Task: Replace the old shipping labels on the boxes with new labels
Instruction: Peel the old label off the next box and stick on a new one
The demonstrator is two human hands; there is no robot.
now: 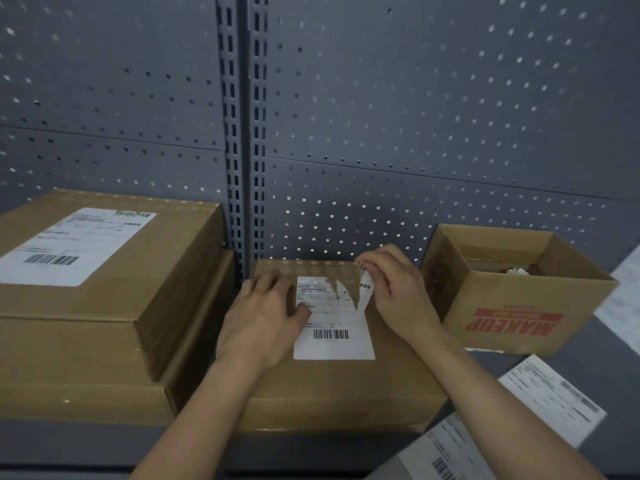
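the flat box [329,386] sits mid-way along the grey shelf [86,441], near its front edge, and the old label [332,341] lies on the lid with its long axis running from the front edge toward the pegboard back. the left hand [266,320] lies flat, fingers straight, pressing the lid and the label's left margin. the right hand [394,289] pinches a torn strip [364,296] raised off the label's far right corner; the strip is narrow and joined to the label lower down, and the barcode end nearest the person is stuck flat. the peel looks early and is tearing rather than lifting whole, so the next pull probably wants to run along the long axis toward the person, low to the lid, by the right hand, which is nearer the loose edge. new label sheets [554,400] wait at the shelf's front right corner, beside the open box [519,306]
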